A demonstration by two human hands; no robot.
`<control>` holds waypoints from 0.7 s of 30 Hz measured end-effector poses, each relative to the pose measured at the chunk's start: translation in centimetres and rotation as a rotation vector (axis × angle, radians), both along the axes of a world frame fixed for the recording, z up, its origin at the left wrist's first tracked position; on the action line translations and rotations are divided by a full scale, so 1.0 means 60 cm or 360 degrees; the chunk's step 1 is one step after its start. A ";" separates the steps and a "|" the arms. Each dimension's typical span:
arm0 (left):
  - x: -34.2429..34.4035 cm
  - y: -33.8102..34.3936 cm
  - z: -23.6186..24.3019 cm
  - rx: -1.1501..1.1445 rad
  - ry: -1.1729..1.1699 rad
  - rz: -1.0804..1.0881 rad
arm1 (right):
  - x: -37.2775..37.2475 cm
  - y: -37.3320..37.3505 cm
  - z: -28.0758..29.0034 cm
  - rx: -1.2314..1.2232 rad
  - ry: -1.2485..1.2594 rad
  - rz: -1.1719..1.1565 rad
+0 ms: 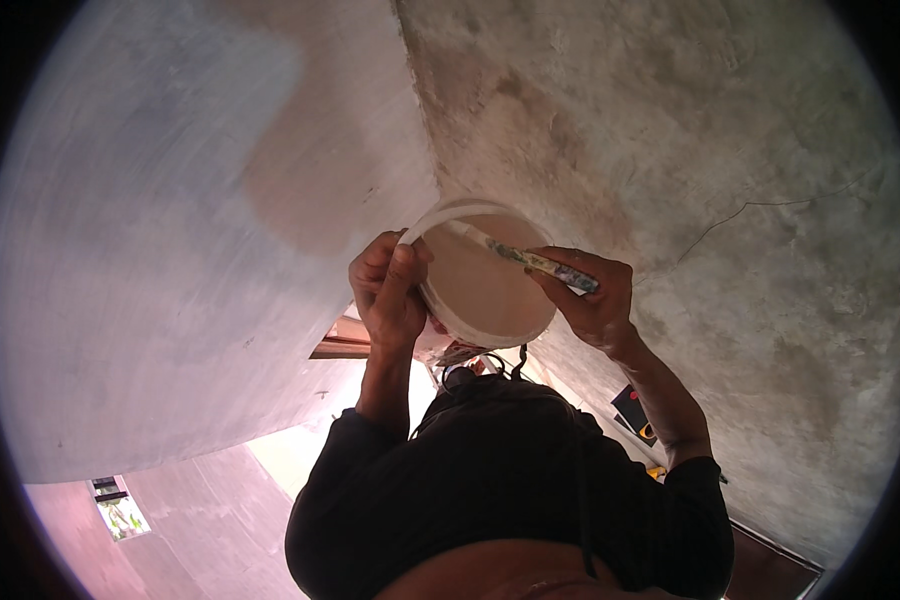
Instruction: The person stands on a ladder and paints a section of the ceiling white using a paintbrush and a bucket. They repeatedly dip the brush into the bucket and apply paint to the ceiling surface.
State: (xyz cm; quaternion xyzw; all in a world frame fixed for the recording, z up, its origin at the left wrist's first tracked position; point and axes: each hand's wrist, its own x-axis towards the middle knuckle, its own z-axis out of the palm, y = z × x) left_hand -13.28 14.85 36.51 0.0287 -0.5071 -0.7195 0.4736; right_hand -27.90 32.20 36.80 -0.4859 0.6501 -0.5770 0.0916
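Pale bucket (490,339): just right of left hand (391,285), which clamps its rim. Stained brush (511,252): pinched in right hand (595,300), far end leftward, across bucket mouth.

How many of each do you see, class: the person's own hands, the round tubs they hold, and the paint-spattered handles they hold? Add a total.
Hands: 2 (left hand, right hand)
Round tub: 1
Paint-spattered handle: 1
Total: 4
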 end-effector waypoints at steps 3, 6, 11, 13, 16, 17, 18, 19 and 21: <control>0.002 -0.002 0.000 0.0029 0.0016 -0.0022 | -0.008 -0.001 0.020 0.0029 0.0629 -0.0052; 0.002 -0.006 0.002 -0.0003 0.0048 -0.0031 | -0.007 -0.003 0.021 0.0020 0.0420 -0.0036; 0.004 -0.010 -0.003 -0.0001 0.0040 -0.0024 | -0.010 -0.008 0.009 0.0032 -0.1058 0.0255; 0.004 -0.003 0.003 0.0053 0.0018 0.0082 | -0.006 -0.009 0.015 0.0020 -0.1275 0.0315; 0.009 -0.007 -0.001 0.0052 0.0014 0.0110 | 0.000 -0.005 0.015 0.0057 -0.1108 0.0246; 0.012 -0.009 -0.003 0.0037 0.0017 0.0097 | 0.001 -0.003 0.013 0.0078 -0.0970 0.0198; 0.012 -0.009 -0.003 0.0039 0.0016 0.0077 | 0.000 -0.003 0.010 0.0056 -0.0591 0.0129; 0.014 -0.008 -0.004 0.0041 0.0015 0.0058 | -0.001 -0.003 0.006 0.0033 -0.0213 0.0061; 0.015 -0.008 -0.005 0.0041 0.0002 0.0043 | -0.003 0.000 0.005 0.0045 0.0433 -0.0045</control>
